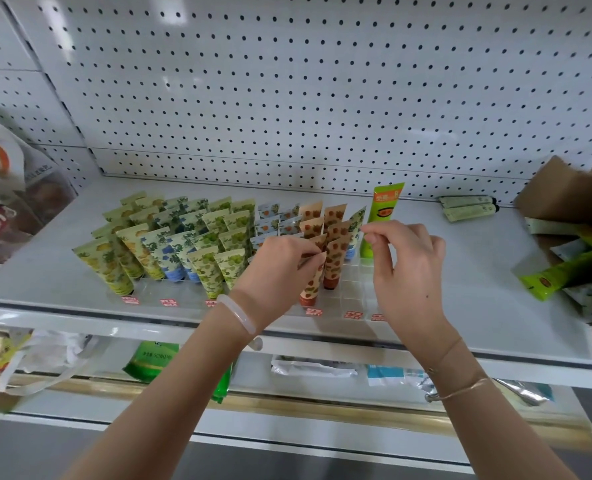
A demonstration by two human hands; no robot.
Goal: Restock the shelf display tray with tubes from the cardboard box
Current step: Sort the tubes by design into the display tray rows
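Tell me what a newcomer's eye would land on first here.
Rows of patterned tubes stand upright in a clear tray at the shelf's centre. A tall bright green tube rises at their right end. In front, the left hand pinches an orange-spotted tube while the right hand hovers beside it.

Very little lettering can be read. The tall bright green tube [383, 216] standing right of centre carries white characters in an orange band near its top, too blurred to make out, and the green packet [151, 362] on the lower shelf at bottom centre bears pale print in which the digits "510" seem legible. The red price tags [314, 311] along the front edge of the clear display tray [353, 289] show marks too small to read.
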